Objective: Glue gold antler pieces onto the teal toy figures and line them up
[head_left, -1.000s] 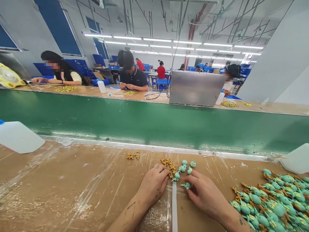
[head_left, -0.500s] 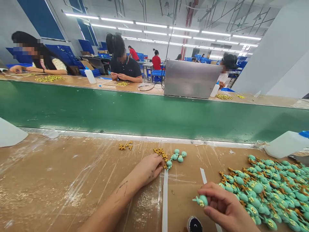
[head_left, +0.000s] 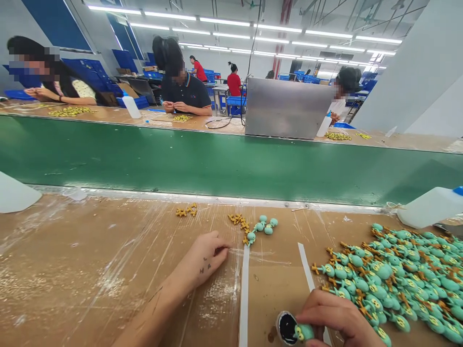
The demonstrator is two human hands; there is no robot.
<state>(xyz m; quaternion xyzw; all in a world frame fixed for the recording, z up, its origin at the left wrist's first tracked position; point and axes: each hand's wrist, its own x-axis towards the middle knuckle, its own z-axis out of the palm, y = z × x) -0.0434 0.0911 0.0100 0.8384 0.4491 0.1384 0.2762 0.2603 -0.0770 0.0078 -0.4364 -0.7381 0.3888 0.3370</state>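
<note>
My right hand pinches a small teal figure head with yellow eyes between thumb and fingers. That head is at the right rim of a small round cup of black material; I cannot tell whether they touch. Over the brown board, my left hand is closed, fingertips together; whatever they may hold is hidden. Beyond its fingers lie small mustard-brown pieces with stubby limbs, next to several loose teal heads. A smaller group of brown pieces lies further left.
A large pile of teal figures with brown bodies covers the right side. White strips edge a cardboard sheet. Whitish bottles stand at both sides. Past the green belt, people work at another bench.
My left hand has drawn back left from the brown pieces. My right hand has moved down with the teal head to the black cup. The camera view has shifted slightly.
</note>
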